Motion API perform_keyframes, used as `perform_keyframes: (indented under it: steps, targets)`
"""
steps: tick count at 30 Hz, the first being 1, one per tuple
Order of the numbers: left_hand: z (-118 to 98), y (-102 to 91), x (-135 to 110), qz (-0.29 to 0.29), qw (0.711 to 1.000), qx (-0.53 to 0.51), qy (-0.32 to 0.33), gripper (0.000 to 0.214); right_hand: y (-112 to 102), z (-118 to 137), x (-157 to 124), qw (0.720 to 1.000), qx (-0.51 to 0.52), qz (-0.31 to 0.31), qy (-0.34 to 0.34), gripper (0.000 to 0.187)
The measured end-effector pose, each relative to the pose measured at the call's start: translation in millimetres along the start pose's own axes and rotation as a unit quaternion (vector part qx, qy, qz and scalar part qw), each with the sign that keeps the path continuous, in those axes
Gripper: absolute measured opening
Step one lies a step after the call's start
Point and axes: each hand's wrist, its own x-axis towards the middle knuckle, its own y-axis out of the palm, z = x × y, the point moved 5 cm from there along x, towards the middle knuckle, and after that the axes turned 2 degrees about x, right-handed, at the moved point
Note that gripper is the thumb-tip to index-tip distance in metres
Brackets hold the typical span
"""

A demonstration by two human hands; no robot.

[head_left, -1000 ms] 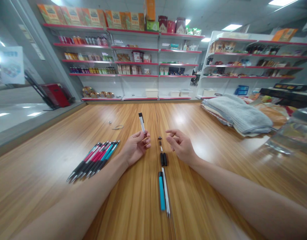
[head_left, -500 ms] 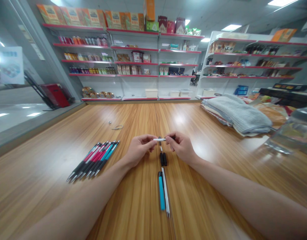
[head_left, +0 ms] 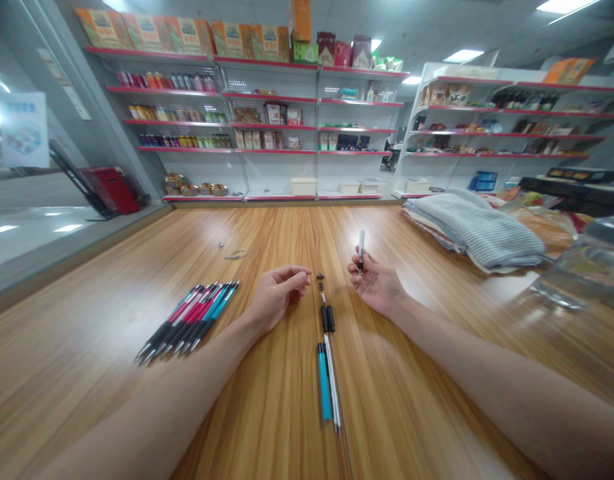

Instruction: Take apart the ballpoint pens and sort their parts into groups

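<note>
In my right hand (head_left: 379, 283), a short pen barrel (head_left: 361, 247) stands nearly upright, pale above and black below, gripped between thumb and fingers. My left hand (head_left: 283, 293) hovers just left of the small black pen parts (head_left: 321, 276), thumb and fingers drawn together with nothing visible between them. Two black rubber grips (head_left: 327, 319) lie side by side nearer me. Below them are turquoise pen barrels (head_left: 323, 383), and thin white refills (head_left: 333, 387) lie along the table seam. A row of assembled pens (head_left: 189, 320), turquoise, red and white with black grips, lies to the left.
A grey wire loop (head_left: 235, 255) and a tiny metal piece (head_left: 220, 245) lie farther back on the wooden table (head_left: 267, 413). Folded striped cloth (head_left: 479, 223) and a clear water container (head_left: 584, 260) stand at the right. Stocked shelves (head_left: 271, 127) line the back.
My hands have parted. My right hand has moved right and turned the barrel from level to upright; my left hand has let go of its end and stays near the black parts.
</note>
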Motion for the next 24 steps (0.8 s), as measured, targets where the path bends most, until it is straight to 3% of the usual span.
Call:
perform_keyframes:
  steps: [7, 12, 15, 18, 21, 24]
  targets:
    - [1.0, -0.6, 0.5, 0.005, 1.0, 0.009, 0.002, 0.023, 7.2, -1.4, -3.6, 1.0, 0.013, 0.022, -0.004, 0.022]
    - [0.9, -0.9, 0.2, 0.009, 1.0, 0.012, 0.001, 0.022, 2.1, 2.2, -4.6, 0.982, -0.12, -0.065, -0.131, 0.024]
    - [0.8, -0.8, 0.1, 0.009, 1.0, 0.01, 0.002, 0.021, 7.7, 13.9, -16.2, 0.919, -0.288, -0.119, -0.243, 0.03]
    - [0.8, -0.6, 0.2, 0.009, 1.0, 0.009, 0.002, 0.021, 24.6, 19.8, -28.7, 0.823, -0.466, -0.085, -0.315, 0.033]
    - [1.1, -0.7, 0.4, 0.008, 1.0, 0.008, 0.001, 0.021, 33.0, 13.8, -30.5, 0.758, -0.578, -0.03, -0.302, 0.037]
    - [1.5, -1.0, 0.5, 0.007, 1.0, 0.009, -0.002, 0.022, 27.8, 10.0, -24.8, 0.738, -0.616, -0.033, -0.273, 0.038]
